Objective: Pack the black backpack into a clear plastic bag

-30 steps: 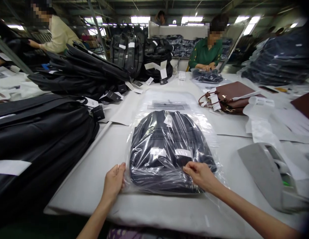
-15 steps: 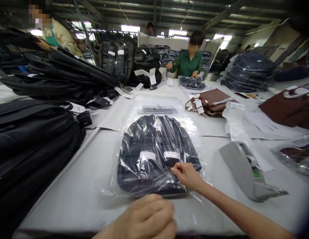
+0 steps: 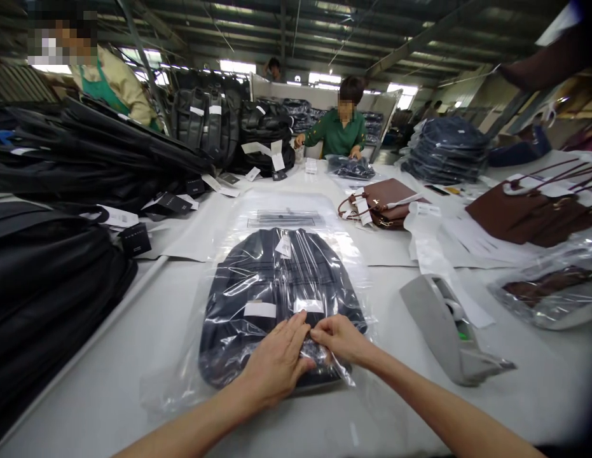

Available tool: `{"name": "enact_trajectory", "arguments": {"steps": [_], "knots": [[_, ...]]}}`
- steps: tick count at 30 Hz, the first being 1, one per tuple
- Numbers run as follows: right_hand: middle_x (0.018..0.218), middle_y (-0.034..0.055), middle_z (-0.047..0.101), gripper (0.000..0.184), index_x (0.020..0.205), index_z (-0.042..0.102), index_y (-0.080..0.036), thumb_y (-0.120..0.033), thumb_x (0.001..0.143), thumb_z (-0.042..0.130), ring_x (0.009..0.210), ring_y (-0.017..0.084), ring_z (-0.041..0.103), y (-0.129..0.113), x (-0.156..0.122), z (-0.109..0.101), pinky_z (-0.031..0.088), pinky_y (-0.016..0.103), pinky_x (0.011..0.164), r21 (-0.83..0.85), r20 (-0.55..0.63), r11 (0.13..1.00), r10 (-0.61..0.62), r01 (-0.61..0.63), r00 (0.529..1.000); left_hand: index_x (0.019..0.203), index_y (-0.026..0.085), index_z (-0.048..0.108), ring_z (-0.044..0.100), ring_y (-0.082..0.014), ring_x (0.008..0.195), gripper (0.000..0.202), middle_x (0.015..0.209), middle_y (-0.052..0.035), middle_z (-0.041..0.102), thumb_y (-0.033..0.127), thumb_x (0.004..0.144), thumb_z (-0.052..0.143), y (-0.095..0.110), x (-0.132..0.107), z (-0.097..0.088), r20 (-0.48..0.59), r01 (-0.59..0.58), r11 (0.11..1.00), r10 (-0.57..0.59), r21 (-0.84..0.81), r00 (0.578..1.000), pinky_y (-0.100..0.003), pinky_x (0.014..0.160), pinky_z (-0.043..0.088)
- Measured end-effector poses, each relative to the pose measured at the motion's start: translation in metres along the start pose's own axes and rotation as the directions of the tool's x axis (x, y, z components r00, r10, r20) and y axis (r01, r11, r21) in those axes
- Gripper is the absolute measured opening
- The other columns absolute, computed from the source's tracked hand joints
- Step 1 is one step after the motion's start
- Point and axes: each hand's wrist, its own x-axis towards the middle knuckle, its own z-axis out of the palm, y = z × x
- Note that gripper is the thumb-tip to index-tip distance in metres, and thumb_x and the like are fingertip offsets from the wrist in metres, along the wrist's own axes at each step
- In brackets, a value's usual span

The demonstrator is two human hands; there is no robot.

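Observation:
A black backpack (image 3: 245,273) lies on the table inside a clear plastic bag (image 3: 276,202), white strips showing on its straps. My left hand (image 3: 276,359) rests on the bag near the backpack's lower middle, fingers stretched out and pressing the film. Just right of it, my right hand (image 3: 341,339) is closed in a pinch on the plastic, its fingertips close to the left hand's. Crumpled film bunches beneath both hands. A grey tape dispenser (image 3: 432,318) stands to the right of the bag.
Black backpacks (image 3: 48,273) with hang tags are piled along the left. Brown handbags (image 3: 391,194) lie at the right, beside a bagged brown item (image 3: 548,286). Wrapped dark bags (image 3: 446,149) are stacked farther back. Across the table a person in green (image 3: 341,130) handles a bagged item.
My left hand has moved up from the table's front edge onto the bag and opened out flat. My right hand keeps its pinch on the film. The view has shifted slightly right.

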Motion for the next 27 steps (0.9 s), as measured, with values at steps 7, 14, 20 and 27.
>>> {"name": "enact_trajectory", "arguments": {"steps": [7, 14, 20, 27], "knots": [[0.064, 0.0007, 0.065, 0.033, 0.091, 0.057, -0.017, -0.046, 0.087, 0.043, 0.056, 0.014, 0.065, -0.009, 0.001, -0.031, 0.050, 0.022, 0.050, 0.191, 0.080, 0.980, 0.040, -0.054, 0.996, 0.138, 0.010, 0.028, 0.034, -0.0260, 0.132, 0.063, 0.144, -0.0197, 0.032, 0.035, 0.086, 0.052, -0.005, -0.003, 0.007, -0.080, -0.017, 0.999, 0.019, 0.028, 0.997, -0.042, 0.105, 0.039], [0.146, 0.0115, 0.034, 0.069, 0.142, 0.026, -0.024, -0.019, 0.077, 0.051, 0.135, 0.027, 0.029, 0.051, -0.111, -0.103, 0.021, 0.055, 0.111, -0.443, -0.233, 0.874, -0.326, 0.198, 0.916, 0.138, 0.011, 0.031, 0.037, -0.0250, 0.130, 0.058, 0.144, -0.0171, 0.033, 0.040, 0.090, 0.046, -0.009, 0.000, 0.006, -0.089, -0.037, 0.997, 0.043, 0.070, 0.995, -0.040, 0.103, 0.041], [0.146, 0.0191, 0.029, 0.088, 0.142, 0.029, -0.015, -0.033, 0.067, 0.071, 0.137, 0.038, 0.017, 0.080, -0.129, -0.059, 0.002, 0.064, 0.108, -0.890, 0.047, 0.342, -0.587, 0.301, 0.808, 0.143, 0.016, 0.021, 0.036, -0.0246, 0.130, 0.063, 0.146, -0.0139, 0.030, 0.039, 0.090, 0.046, -0.009, 0.000, 0.005, -0.070, -0.028, 0.998, 0.032, 0.052, 0.997, -0.040, 0.104, 0.040], [0.109, 0.0049, 0.069, 0.033, 0.116, 0.057, -0.025, -0.014, 0.085, 0.053, 0.103, 0.017, 0.063, 0.059, -0.102, -0.054, 0.044, 0.033, 0.101, -0.622, 0.004, 0.469, -0.799, 0.627, 0.601, 0.142, 0.016, 0.020, 0.036, -0.0228, 0.131, 0.063, 0.146, -0.0138, 0.030, 0.037, 0.090, 0.048, -0.011, 0.000, 0.001, -0.035, -0.005, 1.000, 0.005, -0.020, 0.999, -0.040, 0.105, 0.039]]}}
